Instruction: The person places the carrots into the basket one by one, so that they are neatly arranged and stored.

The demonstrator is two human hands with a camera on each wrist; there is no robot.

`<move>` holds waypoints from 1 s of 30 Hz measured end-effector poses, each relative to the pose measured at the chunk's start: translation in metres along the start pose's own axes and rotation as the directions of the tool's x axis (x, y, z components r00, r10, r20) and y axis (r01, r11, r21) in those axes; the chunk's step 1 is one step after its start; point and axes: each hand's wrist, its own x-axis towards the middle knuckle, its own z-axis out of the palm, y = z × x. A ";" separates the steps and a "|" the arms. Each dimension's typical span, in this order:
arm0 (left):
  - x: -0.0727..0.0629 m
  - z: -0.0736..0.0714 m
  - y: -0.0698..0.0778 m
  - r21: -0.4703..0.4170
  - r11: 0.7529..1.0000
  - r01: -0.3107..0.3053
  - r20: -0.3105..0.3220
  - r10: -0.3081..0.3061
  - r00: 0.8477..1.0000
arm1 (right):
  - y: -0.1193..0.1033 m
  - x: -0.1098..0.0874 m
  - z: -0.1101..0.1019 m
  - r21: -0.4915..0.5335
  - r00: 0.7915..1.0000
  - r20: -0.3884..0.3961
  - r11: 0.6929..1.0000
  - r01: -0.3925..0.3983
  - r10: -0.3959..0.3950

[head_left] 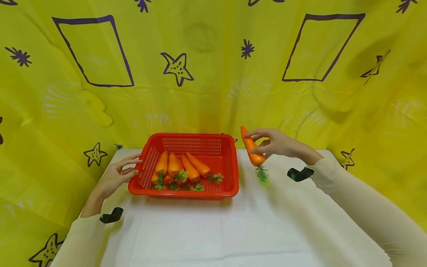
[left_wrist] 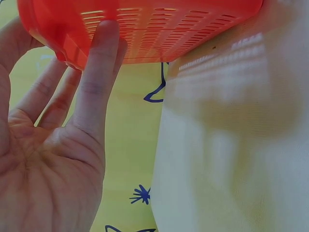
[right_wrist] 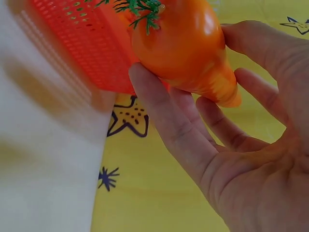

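Observation:
My right hand (head_left: 275,142) holds a glossy orange carrot (head_left: 251,147) by its side, between thumb and fingers. This carrot tilts with its narrow tip up and its green tuft (head_left: 262,175) hanging down, to the right of a red plastic basket (head_left: 233,174). Close up in the right wrist view, the carrot's thick end (right_wrist: 169,46) faces the camera and its tip points away. My left hand (head_left: 115,176) reaches the basket's left side with fingers spread and fairly straight. Its fingertips lie at the rim and slotted wall (left_wrist: 164,29). Several more carrots (head_left: 173,165) lie in the basket.
The basket stands on a white-covered table (head_left: 213,230). A yellow curtain (head_left: 207,100) with purple stars and drawn outlines hangs behind and along both sides. Inside the basket the carrots lie mostly left of centre, their green tufts (head_left: 197,186) toward the front.

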 end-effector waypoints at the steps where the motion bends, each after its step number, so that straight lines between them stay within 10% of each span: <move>1: 0.000 0.000 0.000 -0.001 1.000 -0.002 0.000 0.002 1.000 | -0.002 0.004 0.001 -0.009 1.000 0.009 1.000 0.004 -0.003; 30: 0.000 0.000 -0.001 -0.019 1.000 -0.011 0.003 0.011 1.000 | -0.041 0.129 0.081 -0.030 0.962 0.274 0.999 0.014 -0.005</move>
